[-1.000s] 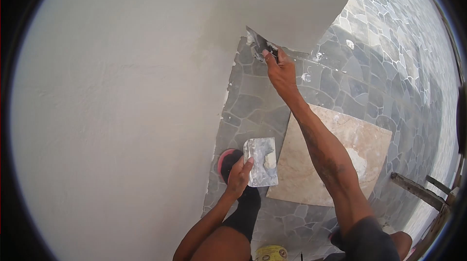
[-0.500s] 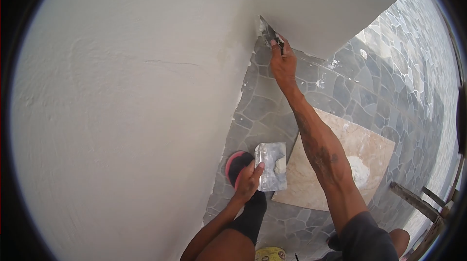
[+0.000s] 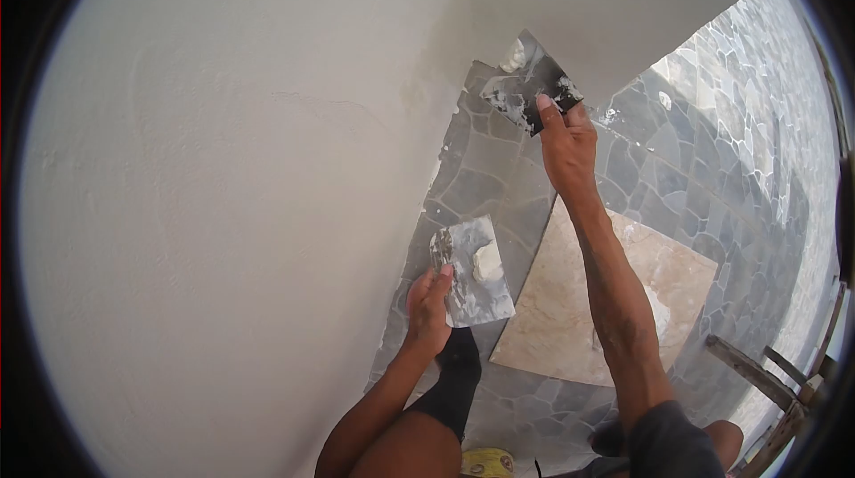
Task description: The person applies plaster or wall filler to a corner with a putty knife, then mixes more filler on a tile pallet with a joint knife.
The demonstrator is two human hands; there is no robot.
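Observation:
My right hand is closed on a dark, putty-smeared scraper, its blade turned face up near the wall corner. A dab of white putty clings to the blade's far left end. Lower down, my left hand grips a second, lighter scraper by its left side, the blade lying roughly flat. On that blade sits a lump of white putty. Fingers under both tools are partly hidden. The plastered left wall fills the left side and meets another wall at the corner.
A beige tile with white putty on it lies on the grey stone-patterned floor, partly under my right forearm. A yellow container stands at the bottom edge. Wooden bars stand at the lower right.
My right hand has drawn its scraper back from the corner, toward the right, and turned the blade face up. My left hand has raised and tilted its scraper slightly.

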